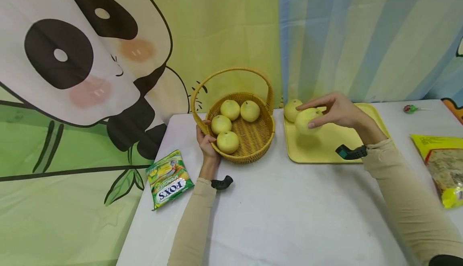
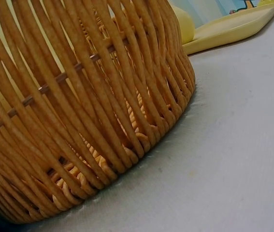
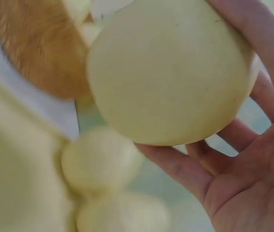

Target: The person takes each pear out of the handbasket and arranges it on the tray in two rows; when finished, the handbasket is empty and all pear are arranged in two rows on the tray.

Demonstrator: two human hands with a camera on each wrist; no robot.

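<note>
In the head view my right hand (image 1: 338, 111) pinches a round pale-yellow pear (image 1: 305, 121) between thumb and fingers, raised over the left part of a yellow tray (image 1: 336, 153). Behind it, another pear (image 1: 291, 110) sits at the tray's left edge; the right wrist view shows two blurred pears (image 3: 100, 159) beneath the held one. My left hand (image 1: 207, 143) grips the left rim of a woven basket (image 1: 255, 141) with a tall arched handle. Several pears (image 1: 228, 142) lie in the basket's left and back part. Close up, the basket's wall (image 2: 103, 96) fills the left wrist view.
A green FOX'S Spring Tea packet (image 1: 169, 179) lies left of the basket. At the far right are a yellow packet (image 1: 443, 165) and, behind it, a wrapped lollipop (image 1: 410, 108). A printed curtain (image 1: 224, 25) hangs along the back of the white table (image 1: 282, 209).
</note>
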